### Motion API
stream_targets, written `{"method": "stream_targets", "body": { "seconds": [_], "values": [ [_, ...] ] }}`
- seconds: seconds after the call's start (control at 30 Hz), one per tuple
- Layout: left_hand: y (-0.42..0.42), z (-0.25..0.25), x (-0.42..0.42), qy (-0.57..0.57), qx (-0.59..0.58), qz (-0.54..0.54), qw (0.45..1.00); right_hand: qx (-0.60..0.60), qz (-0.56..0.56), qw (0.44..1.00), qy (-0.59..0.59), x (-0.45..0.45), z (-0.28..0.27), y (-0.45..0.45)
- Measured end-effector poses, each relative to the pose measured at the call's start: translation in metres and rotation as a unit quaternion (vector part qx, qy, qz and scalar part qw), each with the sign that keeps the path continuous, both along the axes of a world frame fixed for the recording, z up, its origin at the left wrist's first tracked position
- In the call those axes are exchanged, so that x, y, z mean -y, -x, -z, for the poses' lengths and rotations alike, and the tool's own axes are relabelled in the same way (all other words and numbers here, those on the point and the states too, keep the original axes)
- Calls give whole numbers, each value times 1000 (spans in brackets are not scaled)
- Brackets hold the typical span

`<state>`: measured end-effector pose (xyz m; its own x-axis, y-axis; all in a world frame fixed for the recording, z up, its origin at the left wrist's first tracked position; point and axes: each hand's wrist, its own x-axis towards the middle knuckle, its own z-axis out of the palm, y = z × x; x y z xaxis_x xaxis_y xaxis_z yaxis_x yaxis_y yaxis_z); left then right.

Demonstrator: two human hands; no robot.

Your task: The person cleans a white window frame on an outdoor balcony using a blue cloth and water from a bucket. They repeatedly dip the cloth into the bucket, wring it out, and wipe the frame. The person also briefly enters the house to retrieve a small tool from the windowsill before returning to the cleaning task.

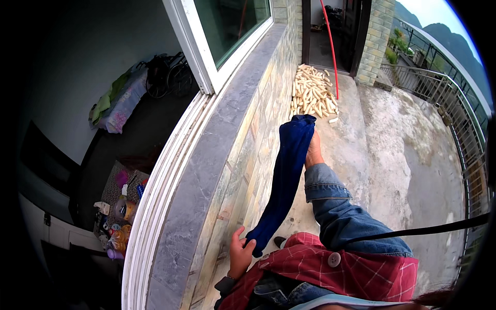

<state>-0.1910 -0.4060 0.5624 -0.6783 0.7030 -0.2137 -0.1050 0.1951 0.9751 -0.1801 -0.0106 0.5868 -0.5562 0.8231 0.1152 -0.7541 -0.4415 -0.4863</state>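
A long dark blue cloth (288, 166) is stretched between my two hands, beside the tiled wall below the window. My right hand (314, 149) grips its far end near the top, the fingers mostly hidden behind the fabric. At the near end, my left hand (241, 252) has thumb and fingers on the cloth's lower tip. A denim sleeve with a turned-up cuff covers my right arm, and a red checked garment lies across my front.
Corn cobs (313, 91) lie heaped by the doorway, near a red pole (332, 50). A stone windowsill (193, 190) runs along the left, with an open sliding window (232, 35) above. Indoors stand a wheelchair (170, 75) and a cluttered table (112, 186). A metal railing (461, 128) curves along the right.
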Motion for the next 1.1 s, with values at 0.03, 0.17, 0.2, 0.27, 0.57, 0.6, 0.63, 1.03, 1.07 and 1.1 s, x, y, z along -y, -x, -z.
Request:
{"method": "stream_targets", "body": {
  "seconds": [0.03, 0.17, 0.2, 0.27, 0.57, 0.6, 0.63, 1.03, 1.07, 1.1],
  "values": [
    [-6, 2, 3, 6, -10, 13, 1000, -10, -10, 1000, 16, 10, 0, -11],
    [-35, 5, 22, 14, 55, 49, 997, -78, -70, 993, 54, 41, -5, -69],
    [-43, 10, 28, 5, 81, 39, 996, -65, -59, 994, 61, 53, -3, -83],
    [-57, 18, 35, -10, 134, 17, 991, -39, -36, 996, 76, 73, -1, -110],
    [-87, 0, -3, -138, 225, 114, 958, 274, -21, 958, -85, 181, 31, -195],
    [-90, -8, -16, -153, 238, 138, 949, 303, -21, 944, -129, 190, 38, -204],
    [-93, -14, -28, -167, 249, 160, 940, 335, -46, 929, -150, 200, 38, -211],
    [-121, -29, -171, -105, 206, 338, 912, 418, -137, 864, -243, 134, 74, -291],
    [-123, -34, -180, -85, 180, 345, 917, 425, -157, 866, -213, 130, 80, -296],
    [-125, -40, -190, -75, 159, 360, 916, 433, -175, 864, -188, 123, 81, -302]
  ]
}}
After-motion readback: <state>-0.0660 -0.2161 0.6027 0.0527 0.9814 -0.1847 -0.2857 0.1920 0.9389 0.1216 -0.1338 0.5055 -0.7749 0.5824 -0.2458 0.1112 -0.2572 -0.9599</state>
